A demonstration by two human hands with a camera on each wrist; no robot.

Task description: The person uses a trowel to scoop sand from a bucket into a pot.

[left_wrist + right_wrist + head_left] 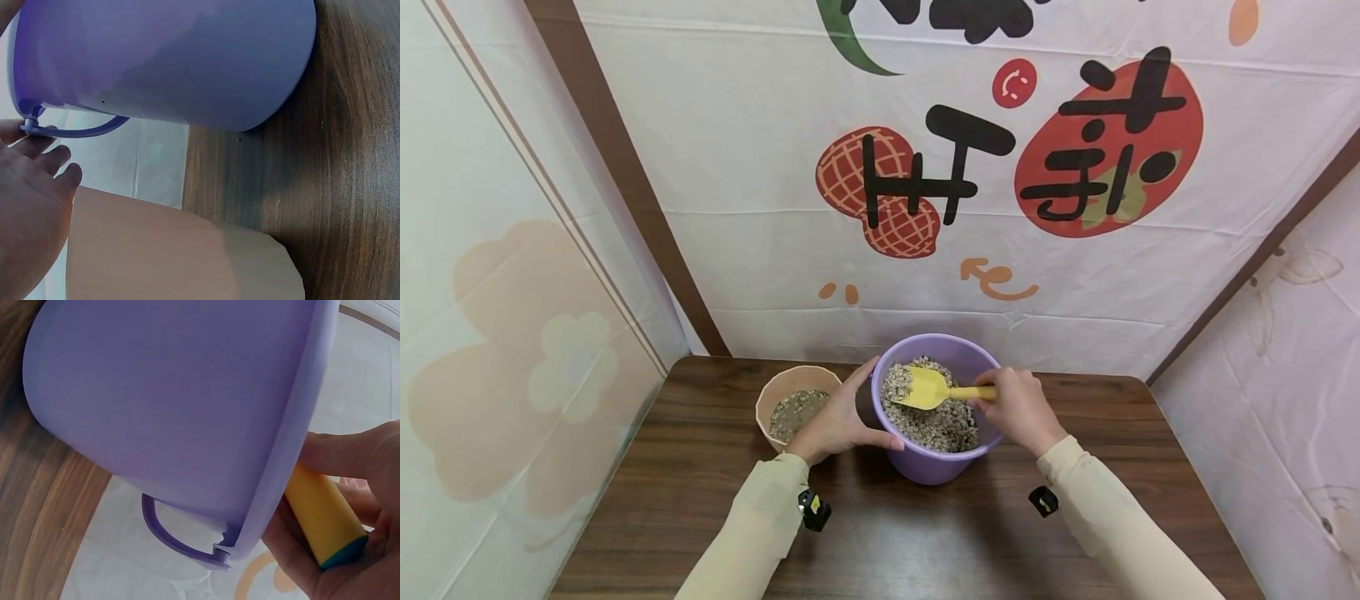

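A purple bucket with a coarse mix of pale and dark bits inside stands on the table. My right hand grips the handle of a yellow scoop over the bucket's right rim. The scoop's blade lies inside the bucket, at the surface of the mix, with some pale bits at its tip. Spread against the bucket's left side, my left hand touches the rim with its thumb in front and fingers behind. Those fingers rest by the joint of the purple carrying handle.
Left of the bucket, a peach-coloured bowl holds a greyish grainy layer, partly hidden by my left hand and wrist. Both containers stand on a dark wooden table, close to a printed cloth wall at the back.
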